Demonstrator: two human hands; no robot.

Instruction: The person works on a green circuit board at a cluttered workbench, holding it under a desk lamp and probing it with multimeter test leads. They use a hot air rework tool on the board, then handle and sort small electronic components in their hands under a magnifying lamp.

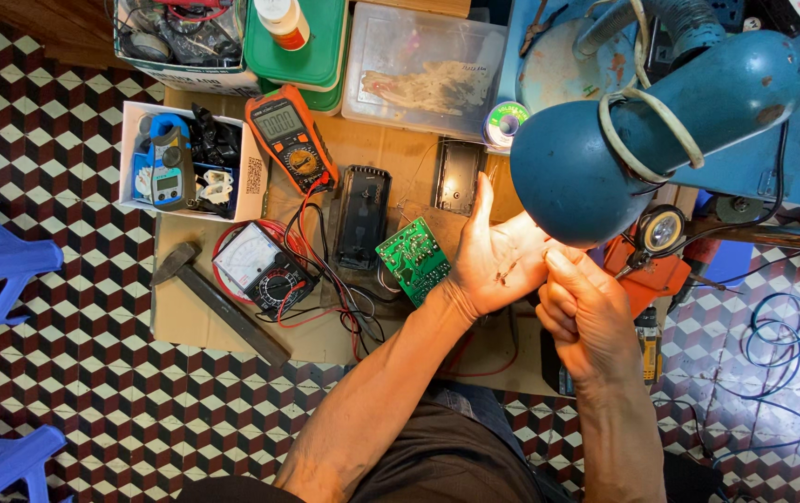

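Brown, tiny parts, thin and short like bits of wire or screws, lie on the open palm of the left hand; too small to tell their kind. Left hand is spread flat, palm up, fingers stretched toward the back of the work area. Right hand is loosely curled, thumb tip touching the edge of the left palm just beside the parts; whether it pinches anything cannot be told.

Both hands hover over a sheet of tan cardboard laid on the patterned tile floor.

Around them:
- green circuit board, square, tilted, just left of the left wrist
- black plastic casing, oblong, and a second black shell behind it
- orange digital multimeter; analogue meter with white dial, red and black leads tangled beside it
- hammer, dark metal head, lying diagonal
- white box with a blue clamp meter
- clear plastic tub
- solder spool

Blue enamel lamp shade, chipped and rounded, hangs over the fingertips and hides part of the left hand.
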